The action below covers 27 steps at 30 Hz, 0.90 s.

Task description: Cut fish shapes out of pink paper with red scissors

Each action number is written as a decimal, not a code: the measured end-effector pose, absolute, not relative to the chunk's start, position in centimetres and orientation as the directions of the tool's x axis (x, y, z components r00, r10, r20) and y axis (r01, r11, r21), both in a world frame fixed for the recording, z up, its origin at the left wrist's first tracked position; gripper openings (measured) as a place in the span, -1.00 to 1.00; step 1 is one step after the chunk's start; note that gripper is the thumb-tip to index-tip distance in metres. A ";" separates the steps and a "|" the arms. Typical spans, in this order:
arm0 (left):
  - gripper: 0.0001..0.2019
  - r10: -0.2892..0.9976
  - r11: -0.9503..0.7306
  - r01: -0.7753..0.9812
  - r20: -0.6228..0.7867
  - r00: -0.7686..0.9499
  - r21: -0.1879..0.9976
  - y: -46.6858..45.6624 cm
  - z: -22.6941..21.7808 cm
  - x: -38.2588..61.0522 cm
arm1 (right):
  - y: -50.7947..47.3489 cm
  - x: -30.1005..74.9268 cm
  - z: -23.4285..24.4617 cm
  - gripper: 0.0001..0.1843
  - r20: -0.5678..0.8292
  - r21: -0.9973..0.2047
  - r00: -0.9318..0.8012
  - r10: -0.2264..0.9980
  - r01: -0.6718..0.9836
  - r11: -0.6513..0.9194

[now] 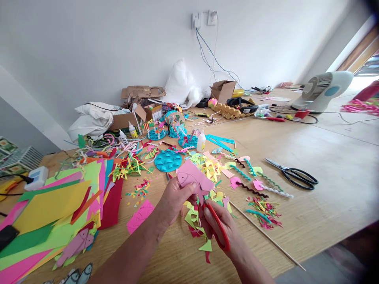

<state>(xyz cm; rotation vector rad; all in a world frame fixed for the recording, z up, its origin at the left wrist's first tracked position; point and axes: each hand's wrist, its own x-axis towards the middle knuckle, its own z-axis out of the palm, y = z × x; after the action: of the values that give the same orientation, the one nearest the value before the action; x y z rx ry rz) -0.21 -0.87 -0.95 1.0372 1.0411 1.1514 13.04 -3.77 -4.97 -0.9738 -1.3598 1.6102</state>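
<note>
My left hand pinches a pink paper sheet with a fish outline drawn on it, holding it up over the wooden floor. Just to its right, my right hand is closed round red-handled scissors, whose blades meet the lower edge of the pink sheet. Coloured paper scraps lie under both hands.
A stack of coloured sheets lies at left, with paper fish cutouts beside it. Black scissors, a thin wooden stick, twisted pipe cleaners, a blue disc, glue bottles, cardboard boxes and a fan surround the spot.
</note>
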 end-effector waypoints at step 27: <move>-0.81 0.964 0.209 -0.268 -0.152 0.221 0.941 -1.1 -0.6 -0.3 | -3.9 13.0 -4.8 -0.47 -0.098 -0.989 -0.365 0.926 -0.064 -0.130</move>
<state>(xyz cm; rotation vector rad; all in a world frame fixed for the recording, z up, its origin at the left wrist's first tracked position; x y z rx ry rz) -0.33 -1.06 -0.64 0.9521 0.9367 1.0585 13.01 -3.85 -4.79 -1.0307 -1.3498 1.6076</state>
